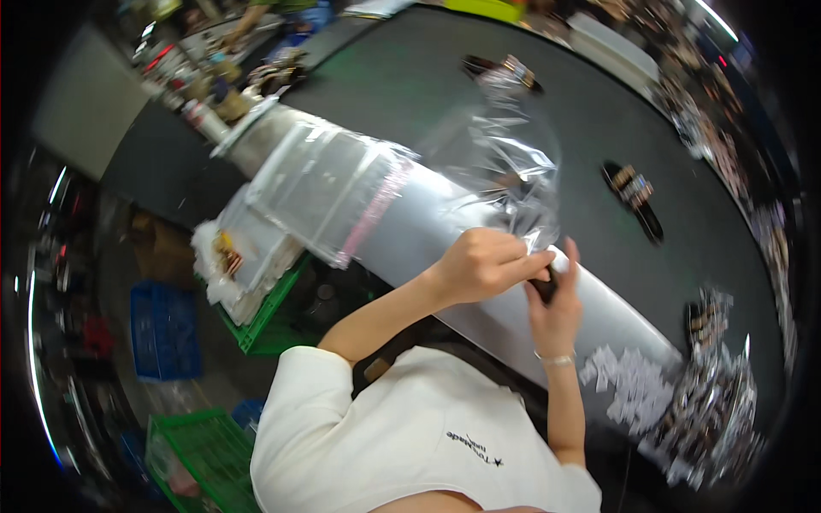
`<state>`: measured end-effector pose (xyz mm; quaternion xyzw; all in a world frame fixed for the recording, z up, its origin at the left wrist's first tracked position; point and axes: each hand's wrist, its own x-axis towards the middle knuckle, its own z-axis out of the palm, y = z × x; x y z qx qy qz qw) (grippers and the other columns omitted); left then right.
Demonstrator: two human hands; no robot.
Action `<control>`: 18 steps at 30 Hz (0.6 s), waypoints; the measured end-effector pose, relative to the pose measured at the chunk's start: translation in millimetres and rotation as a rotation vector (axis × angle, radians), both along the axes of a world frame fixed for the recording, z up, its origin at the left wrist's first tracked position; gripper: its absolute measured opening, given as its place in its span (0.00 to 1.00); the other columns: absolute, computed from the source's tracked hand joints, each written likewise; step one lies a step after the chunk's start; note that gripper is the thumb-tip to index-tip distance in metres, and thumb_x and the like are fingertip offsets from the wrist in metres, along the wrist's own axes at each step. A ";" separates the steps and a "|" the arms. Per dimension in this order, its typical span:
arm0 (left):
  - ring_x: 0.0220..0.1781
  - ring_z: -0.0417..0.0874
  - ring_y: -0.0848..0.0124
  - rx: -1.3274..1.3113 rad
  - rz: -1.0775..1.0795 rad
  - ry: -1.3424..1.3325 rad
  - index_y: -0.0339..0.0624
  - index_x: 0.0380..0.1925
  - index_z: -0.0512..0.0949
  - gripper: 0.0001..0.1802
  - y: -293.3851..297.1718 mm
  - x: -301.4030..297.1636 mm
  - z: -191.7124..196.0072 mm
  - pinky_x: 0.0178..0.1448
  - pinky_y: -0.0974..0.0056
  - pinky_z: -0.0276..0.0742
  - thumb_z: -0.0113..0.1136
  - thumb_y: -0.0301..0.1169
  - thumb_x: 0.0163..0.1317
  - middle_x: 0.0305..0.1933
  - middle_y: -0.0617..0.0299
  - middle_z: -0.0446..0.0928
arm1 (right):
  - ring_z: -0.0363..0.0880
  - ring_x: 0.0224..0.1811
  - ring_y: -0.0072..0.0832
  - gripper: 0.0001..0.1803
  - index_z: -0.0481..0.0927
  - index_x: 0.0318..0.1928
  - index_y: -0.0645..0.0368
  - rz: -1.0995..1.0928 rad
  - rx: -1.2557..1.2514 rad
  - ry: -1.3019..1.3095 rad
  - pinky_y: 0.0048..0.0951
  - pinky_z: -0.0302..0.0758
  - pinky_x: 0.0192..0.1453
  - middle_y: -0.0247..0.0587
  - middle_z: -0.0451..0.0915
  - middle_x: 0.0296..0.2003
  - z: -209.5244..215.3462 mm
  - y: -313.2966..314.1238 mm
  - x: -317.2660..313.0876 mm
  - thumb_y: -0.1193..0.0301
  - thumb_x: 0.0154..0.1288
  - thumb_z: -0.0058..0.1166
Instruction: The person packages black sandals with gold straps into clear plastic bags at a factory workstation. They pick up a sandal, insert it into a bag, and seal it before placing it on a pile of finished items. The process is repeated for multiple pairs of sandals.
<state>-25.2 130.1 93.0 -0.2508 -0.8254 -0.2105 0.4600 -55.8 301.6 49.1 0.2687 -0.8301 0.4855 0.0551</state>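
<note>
Both hands, left [481, 265] and right [554, 315], grip a clear plastic bag [513, 162].

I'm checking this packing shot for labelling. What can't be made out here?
- Dark item between both hands: head view, mostly hidden by the left hand and right hand.
- Clear bag: contents lost in glare.
- Pile of packets: blurred near the rim.

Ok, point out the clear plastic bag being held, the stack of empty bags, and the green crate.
Clear plastic bag [513, 162], head view, crinkled upper middle.
Stack of empty bags [329, 184], head view, centre of top sheet.
Green crate [256, 329], head view, near rim.
</note>
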 end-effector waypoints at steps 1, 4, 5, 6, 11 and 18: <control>0.13 0.65 0.75 0.076 0.029 0.009 0.41 0.38 0.82 0.15 -8.1 1.1 6.0 0.17 0.70 0.62 0.67 0.30 0.48 0.13 0.68 0.63 | 0.82 0.32 0.43 0.43 0.52 0.68 0.52 -0.028 0.009 -0.059 0.36 0.76 0.35 0.49 0.82 0.36 6.8 5.9 1.3 0.79 0.54 0.59; 0.19 0.77 0.70 0.281 0.003 0.042 0.42 0.37 0.80 0.12 -6.4 -9.8 1.7 0.21 0.67 0.72 0.65 0.30 0.50 0.19 0.66 0.74 | 0.80 0.33 0.43 0.40 0.56 0.67 0.55 -0.018 0.178 0.272 0.35 0.74 0.36 0.48 0.79 0.34 -8.2 15.1 -0.7 0.80 0.54 0.58; 0.20 0.78 0.69 0.201 -0.037 0.044 0.41 0.36 0.80 0.11 -0.5 -10.6 -0.2 0.22 0.67 0.73 0.63 0.29 0.51 0.20 0.65 0.74 | 0.79 0.33 0.44 0.39 0.58 0.66 0.57 0.010 0.260 0.302 0.36 0.74 0.36 0.48 0.79 0.36 -5.1 15.1 2.4 0.80 0.54 0.58; 0.20 0.79 0.69 0.121 -0.079 0.043 0.41 0.34 0.80 0.10 6.2 -10.9 -1.5 0.23 0.67 0.74 0.62 0.29 0.51 0.20 0.64 0.75 | 0.78 0.34 0.45 0.37 0.59 0.65 0.59 0.035 0.343 0.334 0.36 0.75 0.37 0.48 0.79 0.39 -4.5 15.5 5.1 0.80 0.54 0.57; 0.20 0.76 0.71 -0.248 -0.052 -0.056 0.39 0.34 0.78 0.10 17.7 -5.7 -13.1 0.21 0.67 0.71 0.58 0.26 0.50 0.18 0.68 0.70 | 0.76 0.25 0.24 0.39 0.56 0.65 0.60 0.225 -0.178 -0.359 0.22 0.69 0.23 0.38 0.77 0.29 1.0 14.4 -22.2 0.78 0.52 0.56; 0.20 0.75 0.71 -0.107 -0.127 -0.006 0.39 0.32 0.77 0.08 32.9 2.1 -19.0 0.22 0.67 0.71 0.58 0.29 0.53 0.20 0.68 0.70 | 0.74 0.23 0.22 0.38 0.55 0.66 0.60 0.218 -0.600 -0.593 0.23 0.71 0.22 0.40 0.75 0.31 -5.9 9.4 -23.8 0.81 0.55 0.54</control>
